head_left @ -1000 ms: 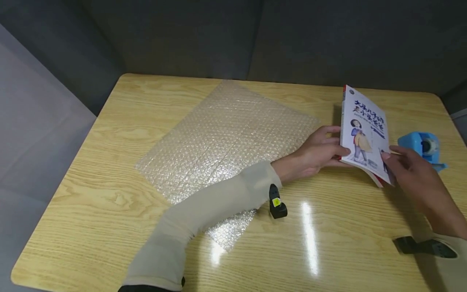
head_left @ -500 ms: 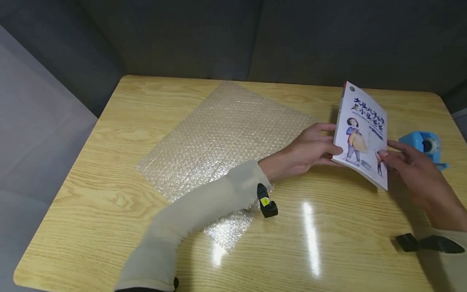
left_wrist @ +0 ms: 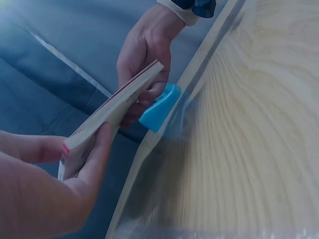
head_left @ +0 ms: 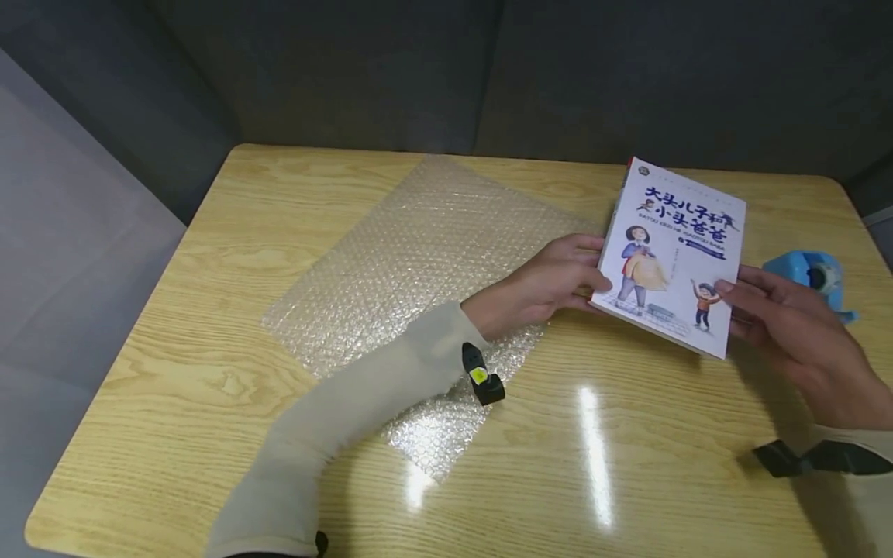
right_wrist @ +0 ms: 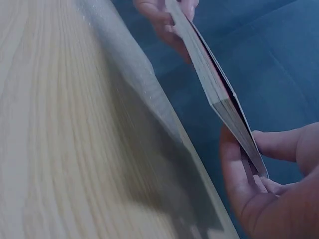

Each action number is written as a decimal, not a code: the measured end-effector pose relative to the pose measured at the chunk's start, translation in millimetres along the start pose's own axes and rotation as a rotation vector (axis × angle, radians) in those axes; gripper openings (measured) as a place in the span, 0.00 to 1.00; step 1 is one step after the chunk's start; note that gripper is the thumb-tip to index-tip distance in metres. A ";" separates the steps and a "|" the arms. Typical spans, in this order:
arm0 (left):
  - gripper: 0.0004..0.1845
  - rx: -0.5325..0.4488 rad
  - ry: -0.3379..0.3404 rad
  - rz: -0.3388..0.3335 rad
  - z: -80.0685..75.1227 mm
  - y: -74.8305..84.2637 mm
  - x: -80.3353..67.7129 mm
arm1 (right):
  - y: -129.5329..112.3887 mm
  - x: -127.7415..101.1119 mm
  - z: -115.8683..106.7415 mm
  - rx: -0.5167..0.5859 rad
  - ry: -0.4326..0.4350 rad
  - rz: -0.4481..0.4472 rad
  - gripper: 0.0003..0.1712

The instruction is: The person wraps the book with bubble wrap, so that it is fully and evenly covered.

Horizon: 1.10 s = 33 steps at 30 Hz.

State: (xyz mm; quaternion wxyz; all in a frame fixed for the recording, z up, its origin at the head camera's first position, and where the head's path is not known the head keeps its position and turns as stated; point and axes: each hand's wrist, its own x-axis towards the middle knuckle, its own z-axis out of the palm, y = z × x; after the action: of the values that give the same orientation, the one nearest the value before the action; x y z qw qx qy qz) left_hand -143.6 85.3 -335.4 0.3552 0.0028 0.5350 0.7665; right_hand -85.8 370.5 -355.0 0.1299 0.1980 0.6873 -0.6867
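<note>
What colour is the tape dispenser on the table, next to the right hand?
The tape dispenser is light blue; it shows best in the head view.

A sheet of bubble wrap [head_left: 425, 287] lies on the table [head_left: 209, 387], left of centre, reaching from near the back edge toward the front. A book [head_left: 671, 256] is held above the table, just right of the wrap, between the left hand [head_left: 540, 283] on its left edge and the right hand [head_left: 795, 333] on its right edge. A tape dispenser [head_left: 812, 279] stands on the table to the right of the book, behind the right hand. The left forearm crosses over the wrap's near corner.
</note>
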 end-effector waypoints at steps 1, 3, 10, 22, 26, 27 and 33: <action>0.32 0.011 0.001 0.003 -2.5 0.4 -0.2 | -1.1 0.7 2.2 0.009 -0.008 -0.001 0.53; 0.29 0.036 0.001 0.010 -7.4 1.7 -0.9 | -3.7 1.8 7.5 0.005 -0.020 -0.010 0.53; 0.24 0.113 0.028 0.034 -28.2 5.8 -8.1 | -14.7 -1.9 28.8 -0.098 -0.074 -0.038 0.31; 0.21 0.236 0.062 0.045 -76.3 11.9 -35.5 | -25.1 -0.1 74.8 -0.380 -0.146 -0.116 0.31; 0.22 0.328 0.098 0.067 -90.9 14.6 -47.6 | -28.8 2.8 91.1 -0.464 -0.172 -0.123 0.39; 0.22 0.356 0.111 0.070 -94.0 14.8 -50.3 | -29.6 3.4 94.6 -0.474 -0.181 -0.130 0.40; 0.23 0.429 0.143 0.090 -109.4 14.0 -66.2 | -32.5 6.0 113.7 -0.493 -0.225 -0.156 0.38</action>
State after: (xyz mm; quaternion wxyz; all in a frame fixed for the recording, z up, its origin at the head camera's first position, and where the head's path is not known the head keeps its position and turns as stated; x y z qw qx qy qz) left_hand -143.7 -42.9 -345.8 0.2728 0.0479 0.7090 0.6485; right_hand -116.4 258.6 -331.3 0.1964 0.0296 0.8281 -0.5242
